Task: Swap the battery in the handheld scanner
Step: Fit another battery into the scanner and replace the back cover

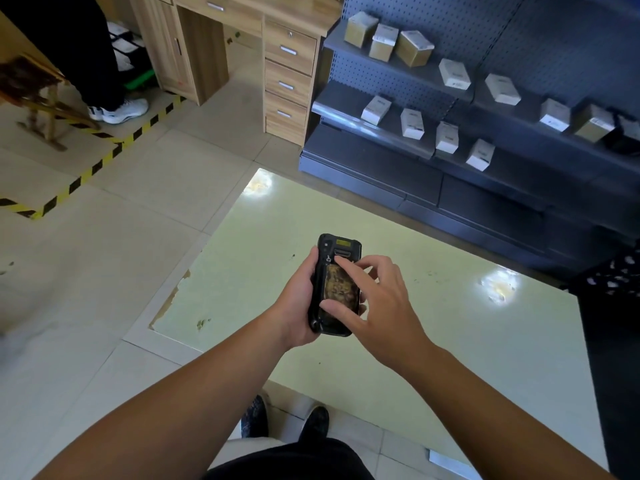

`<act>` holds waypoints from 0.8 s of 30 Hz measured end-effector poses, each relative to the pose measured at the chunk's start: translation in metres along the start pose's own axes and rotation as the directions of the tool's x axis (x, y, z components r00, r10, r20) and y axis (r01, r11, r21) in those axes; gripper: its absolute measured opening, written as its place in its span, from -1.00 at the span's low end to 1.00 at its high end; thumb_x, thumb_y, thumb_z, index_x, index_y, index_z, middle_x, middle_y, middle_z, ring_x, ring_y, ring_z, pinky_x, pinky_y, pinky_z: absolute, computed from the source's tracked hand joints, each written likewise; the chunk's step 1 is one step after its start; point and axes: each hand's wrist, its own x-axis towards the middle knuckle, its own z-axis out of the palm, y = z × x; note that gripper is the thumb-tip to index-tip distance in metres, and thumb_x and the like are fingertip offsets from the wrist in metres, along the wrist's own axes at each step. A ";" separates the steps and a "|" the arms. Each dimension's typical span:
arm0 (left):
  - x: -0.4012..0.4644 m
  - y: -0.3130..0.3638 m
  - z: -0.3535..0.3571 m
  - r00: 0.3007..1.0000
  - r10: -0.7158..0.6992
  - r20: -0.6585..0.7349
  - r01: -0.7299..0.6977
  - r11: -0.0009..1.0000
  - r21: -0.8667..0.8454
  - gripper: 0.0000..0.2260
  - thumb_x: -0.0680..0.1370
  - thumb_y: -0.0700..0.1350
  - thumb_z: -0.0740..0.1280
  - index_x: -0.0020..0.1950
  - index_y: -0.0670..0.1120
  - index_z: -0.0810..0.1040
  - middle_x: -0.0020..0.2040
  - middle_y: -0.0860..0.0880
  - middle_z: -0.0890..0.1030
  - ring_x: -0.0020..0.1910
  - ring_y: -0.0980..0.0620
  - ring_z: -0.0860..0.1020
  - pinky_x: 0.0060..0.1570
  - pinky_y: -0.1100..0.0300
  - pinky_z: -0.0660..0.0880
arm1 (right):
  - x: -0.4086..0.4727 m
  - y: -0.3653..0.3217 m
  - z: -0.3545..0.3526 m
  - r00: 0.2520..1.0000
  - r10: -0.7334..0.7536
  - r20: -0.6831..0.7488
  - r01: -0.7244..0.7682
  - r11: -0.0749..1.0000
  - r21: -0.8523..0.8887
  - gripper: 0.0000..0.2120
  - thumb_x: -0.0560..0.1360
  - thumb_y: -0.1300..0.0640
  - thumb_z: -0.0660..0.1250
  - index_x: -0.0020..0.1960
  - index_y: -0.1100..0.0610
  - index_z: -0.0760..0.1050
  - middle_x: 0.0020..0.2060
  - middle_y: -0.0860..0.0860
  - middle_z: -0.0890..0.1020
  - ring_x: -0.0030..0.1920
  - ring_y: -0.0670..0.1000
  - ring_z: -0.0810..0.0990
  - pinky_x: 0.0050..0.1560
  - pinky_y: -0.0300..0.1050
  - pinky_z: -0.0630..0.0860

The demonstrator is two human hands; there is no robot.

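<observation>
**Two hands on the scanner, battery not yet out**

Two hands work one device, held in the air above the pale green table. The left hand cradles the handheld scanner from its left side, fingers curled round the black body, with the device turned back-side up and its scan window pointing away from the person. The right hand is partly spread over the back: its index fingertip presses near the latch at the top of the battery bay, and its thumb lies on the lower part of the brownish, worn-looking panel that fills the bay. The other right fingers are loosely bent and hold nothing.

By my reading the swap is at an early stage. Whether that brownish panel is the battery itself or a cover over it cannot be told from this view. It sits flush in the scanner, so nothing appears to have been lifted out. No loose battery shows on the table or in either hand, so I cannot say where the replacement is.

Left to do, as I judge it: release the latch, lift out the old pack, seat a fresh one and close the back.
</observation>
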 end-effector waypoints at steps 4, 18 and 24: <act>-0.001 0.001 0.000 1.000 -0.012 0.013 0.012 1.000 0.013 -0.34 0.55 0.47 0.08 0.24 0.04 0.70 0.08 -0.10 0.76 0.01 -0.14 0.72 -0.06 -0.02 0.68 | -0.002 0.000 0.003 1.000 -0.021 -0.012 0.020 0.999 -0.049 -0.30 0.49 -0.41 0.29 0.53 -0.10 0.36 0.27 -0.07 0.31 0.24 -0.02 0.33 0.28 0.06 0.52; -0.005 0.005 0.003 0.996 -0.008 0.093 0.011 1.000 -0.029 -0.32 0.57 0.45 0.10 0.20 -0.06 0.72 0.04 -0.14 0.76 -0.03 -0.15 0.73 -0.13 0.03 0.68 | 0.004 0.001 -0.006 0.955 -0.236 -0.179 0.254 0.963 0.085 -0.33 0.44 -0.25 0.49 0.41 0.04 0.43 0.25 -0.01 0.33 0.22 0.09 0.46 0.18 0.13 0.63; -0.005 0.007 0.006 0.997 -0.017 0.075 0.015 1.000 0.028 -0.32 0.56 0.46 0.11 0.31 -0.02 0.66 0.14 -0.16 0.71 0.04 -0.20 0.68 0.03 -0.02 0.63 | 0.003 0.010 -0.001 0.929 -0.291 -0.227 0.311 0.949 0.055 -0.31 0.41 -0.24 0.52 0.40 0.03 0.38 0.23 0.00 0.33 0.18 0.15 0.48 0.18 0.17 0.61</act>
